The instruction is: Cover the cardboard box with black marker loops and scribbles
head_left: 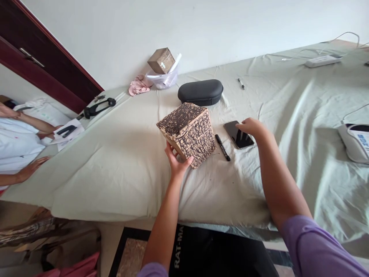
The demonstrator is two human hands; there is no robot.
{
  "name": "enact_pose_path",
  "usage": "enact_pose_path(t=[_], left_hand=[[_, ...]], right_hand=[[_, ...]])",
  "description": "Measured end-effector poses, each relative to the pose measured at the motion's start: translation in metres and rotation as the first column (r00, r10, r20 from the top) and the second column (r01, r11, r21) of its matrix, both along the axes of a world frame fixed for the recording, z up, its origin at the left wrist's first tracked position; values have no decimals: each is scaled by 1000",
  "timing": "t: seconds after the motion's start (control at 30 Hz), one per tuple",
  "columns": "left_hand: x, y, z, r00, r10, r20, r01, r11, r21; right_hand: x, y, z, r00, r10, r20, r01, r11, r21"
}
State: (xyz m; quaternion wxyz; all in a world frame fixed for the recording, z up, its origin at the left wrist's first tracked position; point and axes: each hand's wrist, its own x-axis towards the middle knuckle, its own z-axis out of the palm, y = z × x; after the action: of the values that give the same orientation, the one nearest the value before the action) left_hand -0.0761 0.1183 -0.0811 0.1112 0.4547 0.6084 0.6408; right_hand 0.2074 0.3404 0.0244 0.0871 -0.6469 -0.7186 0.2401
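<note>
My left hand [177, 163] grips the lower near edge of a cardboard box [198, 138] covered in black looping scribbles. The box is tilted, with its top and one side facing me. Over a dark-screened smartphone [238, 134], my right hand [251, 127] is closed with one finger stretched to the screen; I see nothing held in it. Between the box and the phone lies a black marker pen [223, 147], capped. Just behind the box sits a black zip case [201, 92].
A small brown box [161, 60] rests in a plastic container [165, 80] by the wall, beside pink cloth [139, 85]. A pen [241, 84], a power strip [323, 60] and a white device [354, 142] lie rightward. A person in white [17, 142] is at the left end.
</note>
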Motion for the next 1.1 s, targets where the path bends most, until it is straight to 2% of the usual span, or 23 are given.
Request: enact_pose_path(t=[0.07,0.1,0.13,0.23,0.27,0.33,0.4,0.47,0.53,0.57,0.63,0.67,0.7,0.73,0.8,0.87,0.9,0.97,1.03,1.1], left_hand=[[0,-1,2,1000,-12,24,12,1000,0],[1,-2,3,999,-24,40,24,1000,-1],[1,-2,3,997,-39,59,40,999,0],[2,-2,8,990,-97,102,96,995,20],[2,-2,12,988,-115,106,113,993,26],[-1,1,22,983,-160,95,161,987,0],[-6,5,38,975,-209,79,216,973,-84],[-13,9,57,972,-210,104,226,957,-182],[-18,13,76,962,-223,160,265,908,-325],[-19,15,85,946,-246,213,315,852,-418],[-20,17,102,884,-292,364,461,668,-584],[-20,17,108,852,-294,434,520,577,-630],[-19,16,114,826,-289,484,561,509,-653],[-18,16,118,808,-289,514,588,462,-664],[-15,14,125,793,-291,535,609,417,-675],[-12,13,131,826,-277,491,563,448,-694],[-11,14,134,852,-262,452,521,489,-699],[-5,18,141,887,-246,391,458,585,-669],[1,25,149,868,-302,395,491,638,-592],[5,36,156,833,-376,407,549,656,-517]], right_hand=[[-3,-12,14,984,112,-137,-110,994,20],[-5,-19,21,946,176,-271,-182,983,2],[-7,-26,26,876,234,-422,-271,962,-31],[-19,-44,34,596,290,-749,-555,823,-122],[-25,-50,35,531,282,-799,-616,776,-135],[-36,-58,36,487,277,-829,-680,715,-161],[-45,-63,38,544,256,-799,-657,723,-215],[-50,-66,41,661,203,-722,-578,752,-317],[-49,-67,45,750,124,-650,-482,776,-407],[-47,-67,47,773,91,-628,-449,778,-440],[-43,-67,51,793,38,-608,-401,783,-475],[-41,-67,53,802,22,-597,-383,786,-485],[-39,-68,55,812,20,-584,-373,787,-492],[-38,-68,57,822,31,-568,-372,784,-496],[-37,-68,60,839,83,-539,-394,775,-494],[-38,-70,64,832,150,-533,-433,777,-457],[-39,-72,66,827,183,-531,-441,797,-413],[-43,-79,69,846,240,-476,-403,872,-277],[-49,-90,74,894,267,-361,-332,934,-131],[-54,-102,78,918,288,-273,-303,953,-12]])
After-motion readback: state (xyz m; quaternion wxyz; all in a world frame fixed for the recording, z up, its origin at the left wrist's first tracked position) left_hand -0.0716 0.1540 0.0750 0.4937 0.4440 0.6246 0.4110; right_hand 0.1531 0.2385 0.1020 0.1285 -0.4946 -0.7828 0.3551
